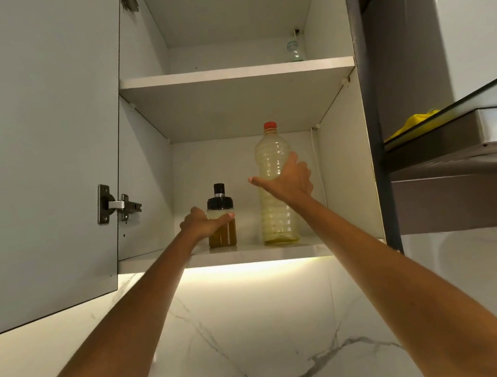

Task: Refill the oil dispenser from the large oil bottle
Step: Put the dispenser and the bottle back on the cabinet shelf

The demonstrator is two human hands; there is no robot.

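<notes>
Both arms reach up into an open wall cabinet. A small oil dispenser (pixel 221 223) with a black cap and dark amber oil stands on the lower shelf (pixel 249 253). My left hand (pixel 202 222) grips its middle, thumb across the front. To its right stands a tall clear plastic oil bottle (pixel 277 216) with a red cap and pale yellow oil. My right hand (pixel 290 179) wraps around the bottle's middle from the right side. Both containers stand upright on the shelf.
The cabinet door (pixel 31 153) hangs open at the left with its hinge (pixel 116 204) showing. A small glass bottle (pixel 294 49) sits on the upper shelf at the back right. A range hood (pixel 462 141) with a yellow cloth (pixel 412 124) on it is at the right. Marble wall below.
</notes>
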